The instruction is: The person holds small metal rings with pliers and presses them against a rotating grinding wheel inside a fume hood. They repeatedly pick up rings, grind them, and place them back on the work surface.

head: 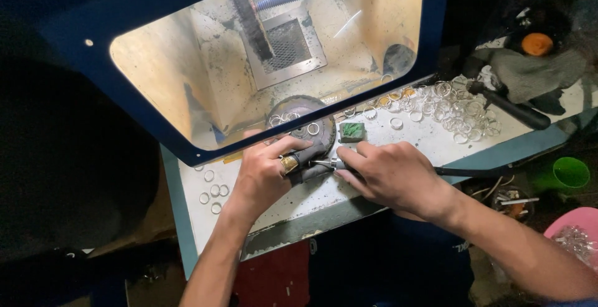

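My left hand (265,170) pinches a small gold-coloured ring (289,164) against a dark grey block (309,157) on the white bench (324,198). My right hand (389,173) grips a slim rotary handpiece (328,164) whose metal tip points left at the ring; its black cable (473,171) trails to the right. A green compound block (352,132) lies just above my right hand. A round dark dish (302,117) holding a few rings sits behind my left hand.
Several loose metal rings (451,108) are spread over the bench at right, a few more rings (212,192) at left. A lit blue dust-collector hood (268,45) stands behind. A black-handled tool (511,109), green cup (570,173) and pink bowl (576,232) lie at right.
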